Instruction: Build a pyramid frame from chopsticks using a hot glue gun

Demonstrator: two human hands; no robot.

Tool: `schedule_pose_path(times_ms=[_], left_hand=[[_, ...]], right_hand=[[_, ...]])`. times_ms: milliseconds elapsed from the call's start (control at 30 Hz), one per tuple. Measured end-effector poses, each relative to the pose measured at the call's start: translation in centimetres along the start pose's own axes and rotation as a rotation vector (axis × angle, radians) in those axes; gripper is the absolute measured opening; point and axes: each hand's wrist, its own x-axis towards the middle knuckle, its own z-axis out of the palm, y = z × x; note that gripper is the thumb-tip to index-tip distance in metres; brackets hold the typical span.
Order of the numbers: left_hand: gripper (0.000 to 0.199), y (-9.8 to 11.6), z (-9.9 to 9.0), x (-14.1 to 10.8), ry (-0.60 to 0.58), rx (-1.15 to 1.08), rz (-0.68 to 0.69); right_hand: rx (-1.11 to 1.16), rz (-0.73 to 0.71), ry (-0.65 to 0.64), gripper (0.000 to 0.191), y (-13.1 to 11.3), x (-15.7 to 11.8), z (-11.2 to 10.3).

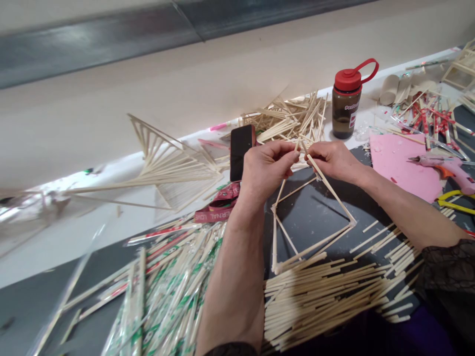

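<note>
A small frame of thin wooden sticks [311, 247], joined at its corners, stands on the dark mat in front of me. My left hand [269, 160] is closed, pinching a stick near the top of the frame between thumb and fingers. Close beside it my right hand [334, 159] is closed too, with its fingers on the upper end of a slanting stick [332, 193] that runs down to the frame's right corner. The two stick ends nearly meet between my hands. Whether they touch I cannot tell.
Many loose sticks [326, 296] lie nearest me, paper-wrapped chopsticks [174, 291] to their left. Behind stand a phone [242, 153], a stick heap [289, 118] and a red-capped bottle [347, 106]. A pink glue gun [445, 168] rests on a pink sheet [397, 153]. A fan-shaped stick structure [178, 168] stands left.
</note>
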Motion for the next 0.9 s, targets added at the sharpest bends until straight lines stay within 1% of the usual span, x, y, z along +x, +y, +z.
schedule_pose_path(times_ms=[200,533,667,900], left_hand=[[0.011,-0.02,-0.14,0.03,-0.011,0.000,0.013],[0.016,0.04,0.43,-0.05,0.016,0.129,0.047],[0.018,0.00,0.54,-0.08,0.022,0.156,0.050],[0.015,0.09,0.40,-0.02,0.013,0.167,0.055]], right_hand=[[-0.003,0.022,-0.007,0.013,-0.07,0.05,-0.06],[0.028,0.099,0.007,0.011,-0.23,-0.16,-0.10],[0.040,0.102,0.029,0.011,-0.17,-0.17,-0.04],[0.062,0.098,0.050,0.012,0.08,-0.25,0.18]])
